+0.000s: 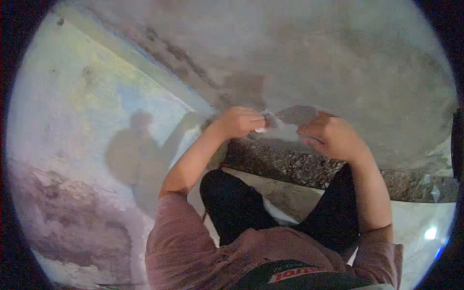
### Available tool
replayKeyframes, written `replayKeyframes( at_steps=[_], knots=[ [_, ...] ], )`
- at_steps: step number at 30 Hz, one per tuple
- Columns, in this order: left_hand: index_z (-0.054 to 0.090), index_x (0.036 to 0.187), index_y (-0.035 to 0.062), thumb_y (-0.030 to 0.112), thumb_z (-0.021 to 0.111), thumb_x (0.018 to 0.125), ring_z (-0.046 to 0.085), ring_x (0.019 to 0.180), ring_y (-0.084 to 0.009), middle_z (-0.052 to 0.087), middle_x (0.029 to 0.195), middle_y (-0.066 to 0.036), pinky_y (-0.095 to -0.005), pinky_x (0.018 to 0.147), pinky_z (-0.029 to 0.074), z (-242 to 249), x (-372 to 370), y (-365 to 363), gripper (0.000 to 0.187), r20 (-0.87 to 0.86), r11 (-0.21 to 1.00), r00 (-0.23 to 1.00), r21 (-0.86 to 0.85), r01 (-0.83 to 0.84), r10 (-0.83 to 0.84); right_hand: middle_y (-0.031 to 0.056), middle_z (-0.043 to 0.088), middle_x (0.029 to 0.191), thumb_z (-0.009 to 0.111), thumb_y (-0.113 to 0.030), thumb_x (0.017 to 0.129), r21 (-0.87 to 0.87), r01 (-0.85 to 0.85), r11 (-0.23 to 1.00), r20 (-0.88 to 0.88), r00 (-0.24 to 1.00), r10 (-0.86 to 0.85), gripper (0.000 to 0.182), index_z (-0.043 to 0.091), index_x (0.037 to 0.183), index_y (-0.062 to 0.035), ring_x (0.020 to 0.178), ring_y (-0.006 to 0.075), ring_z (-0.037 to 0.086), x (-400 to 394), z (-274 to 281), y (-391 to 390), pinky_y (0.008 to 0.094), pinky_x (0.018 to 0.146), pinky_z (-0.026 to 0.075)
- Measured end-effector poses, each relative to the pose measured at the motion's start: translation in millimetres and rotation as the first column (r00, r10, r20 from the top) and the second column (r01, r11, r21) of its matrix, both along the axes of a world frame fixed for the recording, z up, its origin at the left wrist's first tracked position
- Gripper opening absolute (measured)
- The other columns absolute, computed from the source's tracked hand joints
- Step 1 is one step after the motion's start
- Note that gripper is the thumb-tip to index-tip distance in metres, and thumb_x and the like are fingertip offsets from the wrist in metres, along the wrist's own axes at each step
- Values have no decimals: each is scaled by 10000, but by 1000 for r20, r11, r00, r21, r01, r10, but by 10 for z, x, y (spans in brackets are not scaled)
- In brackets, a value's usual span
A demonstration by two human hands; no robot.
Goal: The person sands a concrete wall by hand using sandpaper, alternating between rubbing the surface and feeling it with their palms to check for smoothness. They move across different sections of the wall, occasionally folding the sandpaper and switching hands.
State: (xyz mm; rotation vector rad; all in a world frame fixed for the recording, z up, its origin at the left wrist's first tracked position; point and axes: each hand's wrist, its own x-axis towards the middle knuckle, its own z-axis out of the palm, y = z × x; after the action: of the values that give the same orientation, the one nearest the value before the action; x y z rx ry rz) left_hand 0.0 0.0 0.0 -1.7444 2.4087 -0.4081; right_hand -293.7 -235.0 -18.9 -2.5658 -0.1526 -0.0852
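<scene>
My left hand (239, 122) is closed, its thumb and fingers pinching a small, crumpled whitish piece (271, 122) that looks thin, like plastic or paper. The piece sticks out toward the right, over the grey concrete surface. Across a short gap, my right hand (331, 136) is closed too, fingers curled and pressed together, and I cannot tell what is in them. Both hands are in front of my knees, above the rough broken edge (290, 159) of the concrete.
A worn, painted wall (87, 116) with peeling patches rises on the left and carries my shadow. Grey concrete (348, 63) spreads ahead. My bent knees (234, 200) are close below the rough edge, with a pale smooth floor (411, 227) at the right.
</scene>
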Motion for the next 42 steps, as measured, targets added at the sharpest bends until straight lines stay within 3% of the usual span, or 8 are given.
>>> replayKeyframes(
  at_steps=[2,3,5,14,20,35,39,42],
  knots=[
    [741,1136,148,139,644,897,737,1020,-299,766,1112,-72,-421,888,580,-8,-335,-173,258,-234,986,961,-112,126,-149,136,721,1305,808,-189,847,50,48,998,402,914,-64,455,724,1279,-76,1259,349,648,-30,-305,13,484,1097,487],
    [741,1136,148,139,644,897,737,1020,-299,766,1112,-72,-421,888,580,62,-313,-368,258,-228,953,957,-280,114,-181,136,721,1305,808,-189,847,-120,39,992,385,923,10,455,724,1279,-76,1259,349,648,156,4,-139,484,1097,487],
    [727,1100,124,155,645,893,732,993,-305,763,1055,-78,-438,836,574,465,-439,-373,225,-189,993,976,-75,92,-105,141,727,1289,824,-175,826,-44,63,997,577,816,-26,442,737,1247,-70,1222,365,668,291,201,61,491,1064,512],
    [754,997,138,210,661,894,735,892,-410,757,906,-154,-548,782,577,1039,-895,-648,156,-199,977,968,174,-120,154,173,757,1107,790,-21,836,153,159,975,487,847,-215,358,733,1189,-13,925,340,682,300,61,259,438,883,533],
    [756,1007,131,252,660,930,736,893,-415,763,919,-167,-552,784,579,1151,-909,-618,173,-230,993,969,91,-69,88,176,767,1056,771,-72,886,158,319,934,454,817,-356,334,727,1217,-63,972,362,727,304,344,461,493,1084,504],
    [760,1083,104,207,729,894,733,952,-416,761,989,-179,-530,803,593,951,-405,-184,217,-352,976,931,219,-18,96,143,786,1075,794,-66,888,-17,289,957,676,708,-202,301,738,1184,-62,1023,371,752,741,-102,608,550,1097,502],
    [781,1089,125,143,699,875,734,957,-407,763,1022,-179,-524,810,591,1150,-306,-84,230,-330,981,933,172,-92,145,151,770,1183,801,-62,878,6,289,957,689,693,-214,371,718,1239,-60,1121,363,735,779,-66,706,512,1093,511],
    [802,1114,171,97,649,868,734,924,-388,771,1032,-139,-496,805,588,1423,9,188,299,-420,972,905,-178,-155,67,166,732,1291,792,-38,870,140,332,933,664,667,-337,448,689,1306,-54,1227,355,695,744,-6,781,464,1090,515]
  ],
)
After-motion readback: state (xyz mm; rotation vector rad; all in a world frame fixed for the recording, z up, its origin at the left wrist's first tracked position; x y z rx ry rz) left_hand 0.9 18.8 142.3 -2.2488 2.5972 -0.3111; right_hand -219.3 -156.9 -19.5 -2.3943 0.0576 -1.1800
